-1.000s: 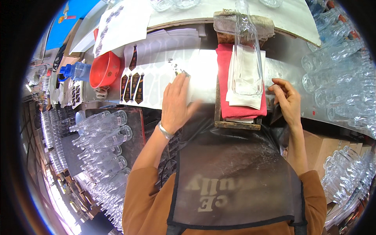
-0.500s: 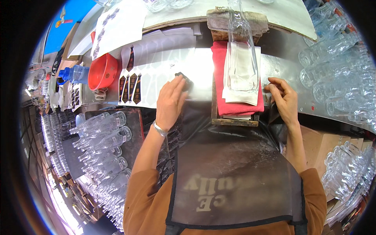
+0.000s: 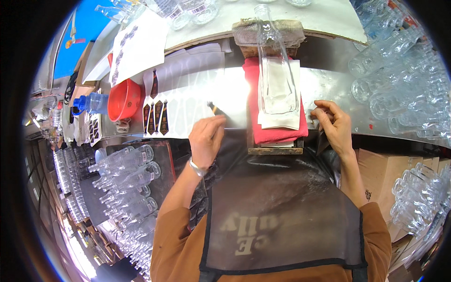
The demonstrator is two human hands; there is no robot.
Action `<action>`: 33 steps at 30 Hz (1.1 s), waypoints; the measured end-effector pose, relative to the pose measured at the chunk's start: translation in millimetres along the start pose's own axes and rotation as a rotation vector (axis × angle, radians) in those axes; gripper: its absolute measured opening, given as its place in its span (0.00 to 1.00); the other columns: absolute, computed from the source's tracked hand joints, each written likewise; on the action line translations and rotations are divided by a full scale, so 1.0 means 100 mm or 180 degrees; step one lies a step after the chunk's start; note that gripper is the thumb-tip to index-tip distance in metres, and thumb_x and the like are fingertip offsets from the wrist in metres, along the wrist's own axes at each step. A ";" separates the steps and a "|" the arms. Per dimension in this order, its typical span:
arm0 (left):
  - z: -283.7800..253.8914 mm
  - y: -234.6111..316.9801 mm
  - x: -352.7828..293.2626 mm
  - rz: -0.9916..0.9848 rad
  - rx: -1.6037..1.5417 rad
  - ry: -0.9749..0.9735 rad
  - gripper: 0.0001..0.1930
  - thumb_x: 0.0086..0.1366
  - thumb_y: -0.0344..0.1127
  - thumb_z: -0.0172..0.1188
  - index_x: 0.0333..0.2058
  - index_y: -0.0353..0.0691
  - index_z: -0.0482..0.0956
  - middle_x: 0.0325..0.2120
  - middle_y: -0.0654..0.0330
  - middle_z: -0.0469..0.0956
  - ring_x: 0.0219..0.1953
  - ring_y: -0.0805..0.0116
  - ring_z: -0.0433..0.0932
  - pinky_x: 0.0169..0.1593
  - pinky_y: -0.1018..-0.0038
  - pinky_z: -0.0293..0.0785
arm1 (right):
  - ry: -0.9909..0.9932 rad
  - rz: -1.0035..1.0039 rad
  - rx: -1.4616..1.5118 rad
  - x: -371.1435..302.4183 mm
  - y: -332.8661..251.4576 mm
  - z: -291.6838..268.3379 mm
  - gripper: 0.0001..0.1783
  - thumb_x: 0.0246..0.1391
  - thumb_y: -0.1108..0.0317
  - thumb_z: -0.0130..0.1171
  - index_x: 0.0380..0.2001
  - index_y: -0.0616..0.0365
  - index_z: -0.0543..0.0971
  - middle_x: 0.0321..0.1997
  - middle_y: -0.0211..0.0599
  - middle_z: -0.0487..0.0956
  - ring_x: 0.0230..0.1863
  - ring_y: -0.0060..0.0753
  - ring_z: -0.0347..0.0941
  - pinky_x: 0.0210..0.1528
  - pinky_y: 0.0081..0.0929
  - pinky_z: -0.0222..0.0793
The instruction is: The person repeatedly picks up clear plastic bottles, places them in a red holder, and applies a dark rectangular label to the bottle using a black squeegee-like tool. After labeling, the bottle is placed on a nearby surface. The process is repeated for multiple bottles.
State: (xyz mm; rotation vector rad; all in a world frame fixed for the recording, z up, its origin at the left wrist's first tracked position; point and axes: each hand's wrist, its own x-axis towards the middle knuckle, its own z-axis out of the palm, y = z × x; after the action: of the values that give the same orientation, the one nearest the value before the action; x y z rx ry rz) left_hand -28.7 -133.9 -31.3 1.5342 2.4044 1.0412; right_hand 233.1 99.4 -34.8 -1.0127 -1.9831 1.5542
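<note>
A clear glass bottle (image 3: 277,70) lies on a folded white cloth (image 3: 293,121) over a red cloth (image 3: 251,89), its neck on a rag-wrapped wooden block (image 3: 244,34). Left of it, the bent fingers of my left hand (image 3: 206,140) close on the near end of a small dark tie-shaped decal (image 3: 215,109) with a gold band. To the right of the cloths, my right hand (image 3: 336,126) has thumb and forefinger together. A dark flat piece (image 3: 322,142) shows beneath it; what the fingers hold is unclear. Several more decals (image 3: 155,117) lie on a white sheet (image 3: 181,115).
A red bowl (image 3: 124,101) and a blue-capped clear jug (image 3: 96,102) stand at the left. Many bottles (image 3: 127,171) fill the lower left; more glassware (image 3: 390,84) crowds the right. A raised white board (image 3: 324,16) crosses the far side, and cardboard boxes (image 3: 383,181) stand lower right.
My left hand has drawn slightly nearer, its fingers now more bent at the decal, which shows more fully. The dark piece under my right hand has come into sight. The view has shifted slightly.
</note>
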 end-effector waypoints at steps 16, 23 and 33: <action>0.02 1.11 1.37 0.1672 -0.0159 0.0590 0.11 0.54 0.24 0.68 0.38 0.40 0.85 0.47 0.51 0.83 0.55 0.56 0.80 0.59 0.61 0.74 | -0.0477 -0.0394 0.0112 0.20 -0.60 0.12 0.20 0.59 0.74 0.61 0.55 0.63 0.76 0.47 0.33 0.81 0.23 0.14 0.68 0.28 0.17 0.67; 0.16 0.99 0.97 0.1657 0.0249 0.0098 0.11 0.58 0.26 0.66 0.41 0.40 0.83 0.54 0.52 0.80 0.61 0.55 0.75 0.65 0.57 0.67 | -0.0546 -0.0993 -0.0398 0.26 -0.55 0.18 0.26 0.55 0.72 0.66 0.57 0.61 0.75 0.46 0.37 0.77 0.25 0.17 0.68 0.29 0.20 0.66; 0.11 1.02 1.22 0.0894 -0.0638 0.0124 0.18 0.64 0.36 0.64 0.52 0.39 0.81 0.67 0.45 0.64 0.67 0.47 0.66 0.67 0.56 0.62 | -0.1097 -0.0158 0.0507 0.40 -0.58 0.10 0.27 0.63 0.66 0.61 0.62 0.64 0.70 0.52 0.36 0.77 0.28 0.14 0.69 0.31 0.18 0.66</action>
State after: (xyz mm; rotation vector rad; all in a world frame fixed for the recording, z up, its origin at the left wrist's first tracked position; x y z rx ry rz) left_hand -5.6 -0.1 53.1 1.8260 2.0706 1.3284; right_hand 184.0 117.1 13.4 -0.6625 -2.0408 1.9283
